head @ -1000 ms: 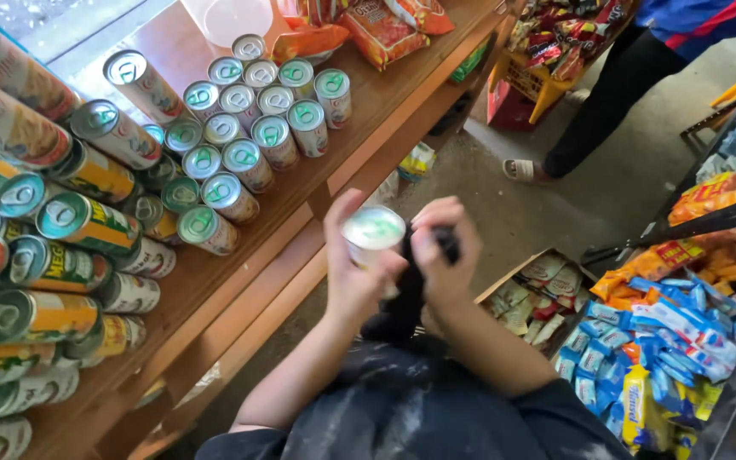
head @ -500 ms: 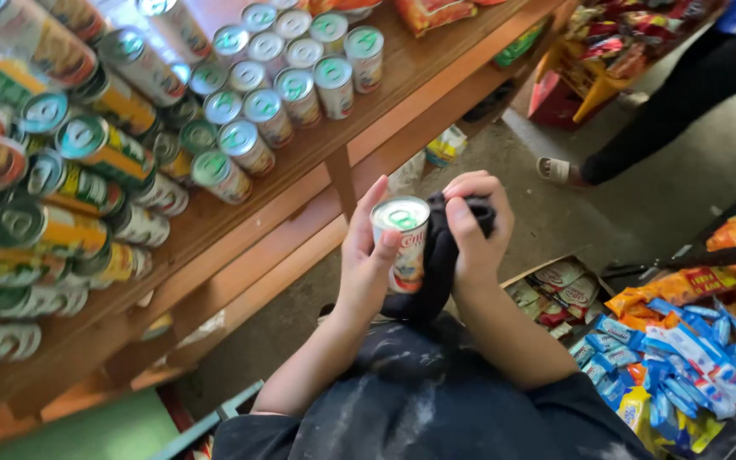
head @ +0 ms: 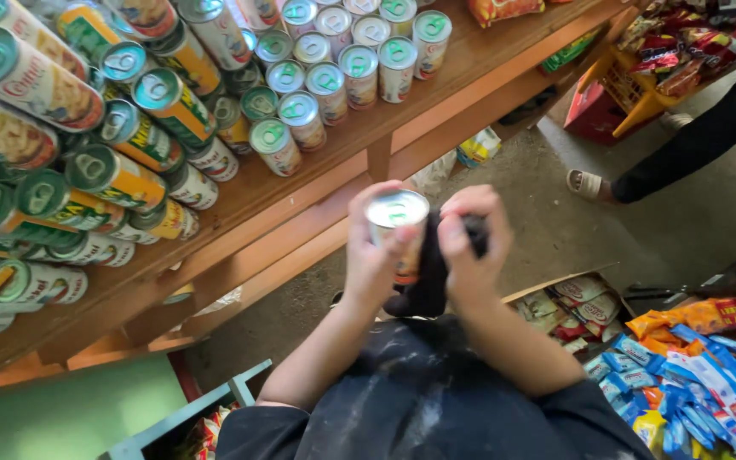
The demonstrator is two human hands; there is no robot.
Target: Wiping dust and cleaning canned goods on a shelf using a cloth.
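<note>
The can (head: 398,223) stands upright in the middle of the frame, held in front of the person's body. The left hand (head: 370,255) is wrapped around its side, and the right hand (head: 468,247) presses a dark cloth (head: 430,273) against the other side, so both hands are closed on something. Compared with a moment ago, the can is raised a little and its silver top now faces the camera more fully, while the cloth sits lower on the can's side. It seems the wiping goes on around the body of the can. In the upper left of the frame, the wooden shelf (head: 462,72) carries many similar cans (head: 327,85). Packets of snacks (head: 700,375) lie at the lower right.
</note>
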